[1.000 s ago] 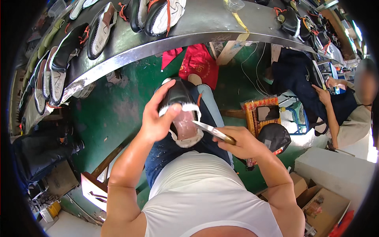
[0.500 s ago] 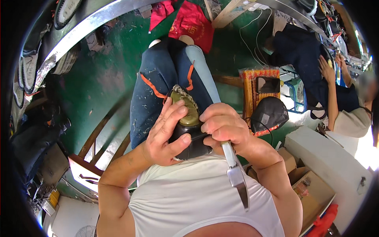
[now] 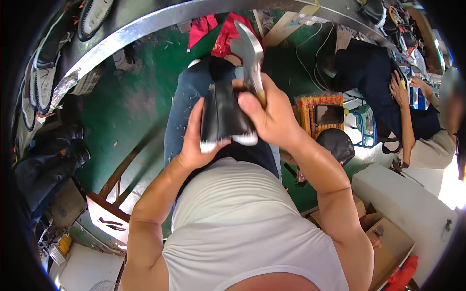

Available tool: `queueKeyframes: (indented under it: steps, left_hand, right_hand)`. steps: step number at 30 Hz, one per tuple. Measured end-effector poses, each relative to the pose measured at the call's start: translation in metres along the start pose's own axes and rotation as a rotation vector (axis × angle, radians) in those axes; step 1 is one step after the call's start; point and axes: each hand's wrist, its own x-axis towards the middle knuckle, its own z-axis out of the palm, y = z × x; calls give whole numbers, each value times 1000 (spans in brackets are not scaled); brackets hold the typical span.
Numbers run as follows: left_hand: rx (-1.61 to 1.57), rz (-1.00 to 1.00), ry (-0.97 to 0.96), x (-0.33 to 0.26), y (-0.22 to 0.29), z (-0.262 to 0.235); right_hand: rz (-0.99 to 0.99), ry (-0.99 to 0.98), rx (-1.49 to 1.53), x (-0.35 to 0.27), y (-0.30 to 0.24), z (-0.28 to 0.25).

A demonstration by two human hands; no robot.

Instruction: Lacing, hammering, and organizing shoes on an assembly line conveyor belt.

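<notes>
A black shoe (image 3: 224, 114) is held on the lap, gripped at its left side by the left hand (image 3: 194, 140). The right hand (image 3: 272, 116) is clenched round the handle of a knife (image 3: 248, 53), whose broad blade is raised above the shoe's far end. White sole edge is seen at the near end; how much trimming is left cannot be told. Beyond, more shoes (image 3: 92, 14) are lined on a curved conveyor (image 3: 145, 29).

Left hand (image 3: 194, 145) cupped; right hand (image 3: 274, 116) fisted, raised.
</notes>
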Motion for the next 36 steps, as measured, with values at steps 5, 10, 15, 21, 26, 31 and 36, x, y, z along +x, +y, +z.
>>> queueKeyframes:
  steps: [5,10,15,21,26,31,36]
  left_hand:
    - [-496,-292,81,33,41,-15]
    - [-1145,-451,-190,43,36,-38]
    - [-1280,-479,-269,26,13,-33]
    - [-1737,-488,-173,24,-20,-20]
    - [-1555,-507,-230,41,-8,-18]
    - [-552,-767,170,45,-6,-6]
    - [215,-582,81,33,-23,11]
  right_hand:
    - [-40,-93,338,31,43,-13]
    - [46,-100,496,12,37,-2]
    - [-157,-122,117,16,34,-5]
    - [270,144,1152,9,47,19]
    - [529,265,1024,1,111,15]
    - [585,250,427,-31,92,14]
    - [453,17,-226,-40,97,32]
